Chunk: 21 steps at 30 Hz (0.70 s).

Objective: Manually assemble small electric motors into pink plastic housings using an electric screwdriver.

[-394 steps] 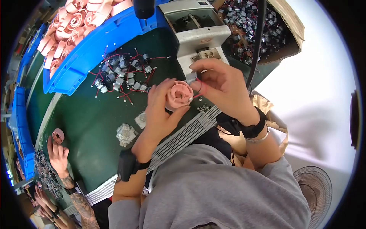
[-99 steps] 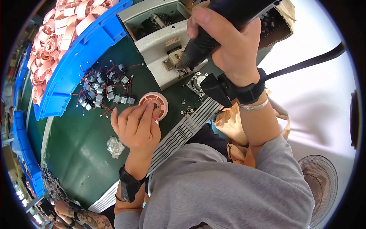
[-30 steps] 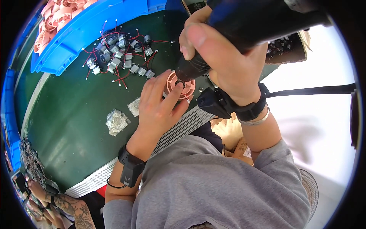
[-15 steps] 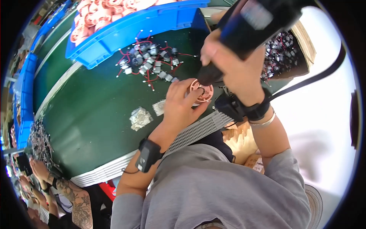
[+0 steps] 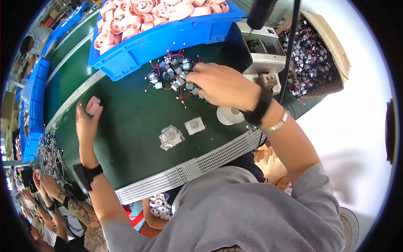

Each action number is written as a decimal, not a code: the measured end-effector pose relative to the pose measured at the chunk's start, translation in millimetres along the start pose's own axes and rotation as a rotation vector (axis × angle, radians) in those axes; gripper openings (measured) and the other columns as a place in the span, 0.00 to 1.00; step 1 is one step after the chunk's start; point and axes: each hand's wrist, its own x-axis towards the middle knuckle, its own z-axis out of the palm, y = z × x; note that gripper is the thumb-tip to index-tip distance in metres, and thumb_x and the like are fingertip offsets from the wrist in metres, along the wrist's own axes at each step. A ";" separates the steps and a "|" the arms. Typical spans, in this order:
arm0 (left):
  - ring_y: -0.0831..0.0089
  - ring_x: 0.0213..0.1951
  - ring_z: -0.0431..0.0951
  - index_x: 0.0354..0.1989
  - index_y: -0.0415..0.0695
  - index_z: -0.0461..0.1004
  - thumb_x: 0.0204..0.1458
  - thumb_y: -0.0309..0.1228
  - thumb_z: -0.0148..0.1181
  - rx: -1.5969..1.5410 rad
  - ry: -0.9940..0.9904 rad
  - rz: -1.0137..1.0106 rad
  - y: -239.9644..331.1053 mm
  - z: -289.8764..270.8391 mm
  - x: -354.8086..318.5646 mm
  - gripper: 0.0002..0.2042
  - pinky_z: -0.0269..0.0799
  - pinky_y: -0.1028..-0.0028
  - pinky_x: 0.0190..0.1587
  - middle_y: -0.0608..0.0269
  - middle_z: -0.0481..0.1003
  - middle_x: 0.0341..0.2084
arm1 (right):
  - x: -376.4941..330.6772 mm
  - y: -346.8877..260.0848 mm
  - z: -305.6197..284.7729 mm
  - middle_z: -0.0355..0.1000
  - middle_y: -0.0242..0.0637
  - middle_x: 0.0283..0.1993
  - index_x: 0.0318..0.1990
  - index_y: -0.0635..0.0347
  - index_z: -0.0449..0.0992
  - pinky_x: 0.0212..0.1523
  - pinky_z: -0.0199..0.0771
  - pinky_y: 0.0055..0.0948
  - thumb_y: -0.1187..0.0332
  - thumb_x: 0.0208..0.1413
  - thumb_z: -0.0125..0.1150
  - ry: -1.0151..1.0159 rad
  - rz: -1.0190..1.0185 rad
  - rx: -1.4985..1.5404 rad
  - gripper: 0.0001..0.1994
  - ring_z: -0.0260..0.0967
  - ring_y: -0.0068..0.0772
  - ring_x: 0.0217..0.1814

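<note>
My left hand (image 5: 87, 126) reaches out over the left of the green work surface (image 5: 121, 138), its fingers and thumb apart. A pink plastic ring-shaped part (image 5: 93, 106) is between them, close to the thumb tip, with a gap on the finger side. My right hand (image 5: 222, 84) is at the right edge of a pile of small silver motors (image 5: 170, 73) with red wires. Its fingers are curled down among them, and what they hold is hidden. A black power screwdriver (image 5: 261, 14) hangs above, out of my hands.
A blue bin (image 5: 126, 61) of pink parts stands at the back. At right are a metal feeder box (image 5: 264, 52), a cardboard box (image 5: 342, 54) of motors and a black cable (image 5: 289, 54). A white round holder (image 5: 230, 115) and two crumpled silvery pieces (image 5: 171, 137) lie nearer.
My right hand has let go of the screwdriver, which has risen, and has moved left to the motors. My left hand has carried the pink part from the holder to the far left.
</note>
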 end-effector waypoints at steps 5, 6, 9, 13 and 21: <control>0.55 0.50 0.71 0.54 0.36 0.65 0.48 0.39 0.63 -0.348 0.114 -0.221 97.6 -43.3 18.2 0.27 0.67 0.64 0.50 0.47 0.69 0.50 | 45.1 25.3 22.9 0.69 0.49 0.41 0.41 0.60 0.69 0.41 0.71 0.43 0.74 0.44 0.60 -0.257 0.204 0.031 0.14 0.69 0.52 0.44; 0.56 0.49 0.72 0.52 0.36 0.67 0.48 0.36 0.64 -0.431 0.136 -0.178 112.4 -46.3 22.2 0.24 0.67 0.65 0.49 0.48 0.70 0.49 | 50.2 24.1 24.1 0.69 0.50 0.40 0.40 0.61 0.69 0.41 0.71 0.44 0.74 0.44 0.61 -0.292 0.233 0.040 0.14 0.69 0.53 0.43; 0.56 0.46 0.74 0.47 0.37 0.70 0.48 0.31 0.63 -0.303 0.227 0.098 136.6 -49.1 43.6 0.18 0.68 0.66 0.49 0.50 0.74 0.42 | 57.6 30.1 28.5 0.71 0.50 0.36 0.36 0.61 0.70 0.39 0.70 0.43 0.73 0.45 0.60 -0.292 0.145 0.050 0.10 0.70 0.53 0.40; 0.54 0.40 0.75 0.41 0.39 0.73 0.46 0.29 0.63 -0.410 0.177 0.301 165.9 -33.2 84.7 0.14 0.70 0.65 0.44 0.50 0.75 0.38 | 47.6 36.9 31.6 0.71 0.49 0.31 0.31 0.65 0.69 0.36 0.68 0.43 0.72 0.49 0.57 -0.136 0.165 0.139 0.06 0.70 0.53 0.37; 0.59 0.48 0.72 0.47 0.49 0.71 0.50 0.41 0.53 0.076 -0.225 0.494 201.1 8.7 184.6 0.17 0.65 0.60 0.50 0.55 0.73 0.44 | 16.4 -21.5 4.1 0.72 0.43 0.31 0.34 0.63 0.75 0.35 0.70 0.35 0.69 0.50 0.59 0.291 0.044 0.450 0.07 0.70 0.43 0.34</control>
